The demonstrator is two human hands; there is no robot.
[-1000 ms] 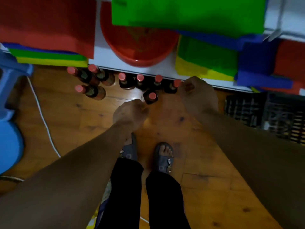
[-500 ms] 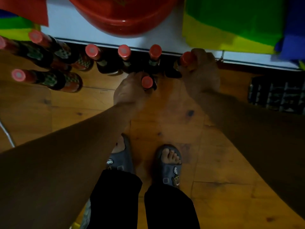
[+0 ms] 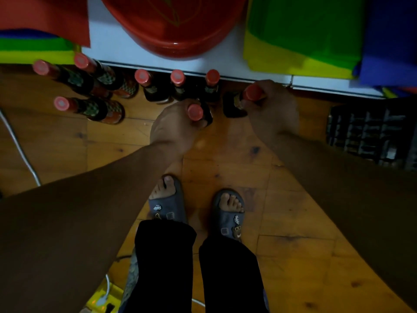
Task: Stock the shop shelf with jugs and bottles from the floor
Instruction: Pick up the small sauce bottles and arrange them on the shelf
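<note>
**Both hands on red-capped bottles at the shelf foot**

The left hand (image 3: 173, 125) wraps the neck of the front bottle (image 3: 198, 112); the right hand (image 3: 273, 109) grips the end bottle (image 3: 239, 102), both on the wooden floor (image 3: 225, 154); a red basin (image 3: 171, 26) sits on the shelf (image 3: 225, 62), its contents unclear; the view has dropped closer since before.

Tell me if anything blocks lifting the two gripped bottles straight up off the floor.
Probably nothing blocks them. The left hand holds one bottle and the right hand another by the neck; the white shelf edge lies just beyond, so lift slightly toward yourself.
</note>
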